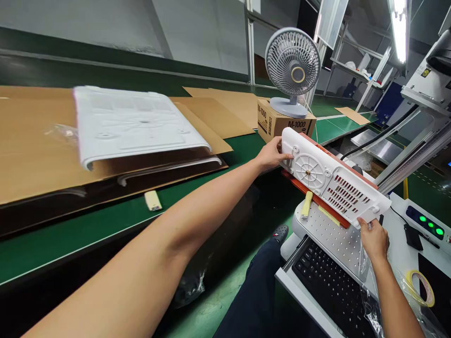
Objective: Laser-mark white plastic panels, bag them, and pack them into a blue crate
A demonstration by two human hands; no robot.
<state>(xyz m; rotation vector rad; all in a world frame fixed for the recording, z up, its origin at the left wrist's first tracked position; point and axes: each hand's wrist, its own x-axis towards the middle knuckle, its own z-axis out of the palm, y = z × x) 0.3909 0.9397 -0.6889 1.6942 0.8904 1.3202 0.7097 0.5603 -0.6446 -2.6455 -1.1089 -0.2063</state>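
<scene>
A long white plastic panel [319,162] with a round spoked pattern and a slotted grille is held between my two hands, tilted down to the right. My left hand [271,154] grips its upper left end, thumb on the face. My right hand [374,238] pinches the lower edge near its right end. Behind and below the panel is an orange-red fixture [299,184] on a perforated plate [334,239]. A yellow-taped piece [307,204] sits at the fixture's front edge.
At the left, a large white panel [141,119] lies on cardboard sheets [38,141] over a green table [141,220]. A fan [292,65] stands on a box [287,124]. Below the plate is a keyboard [331,286]; a tape roll [420,288] lies at right.
</scene>
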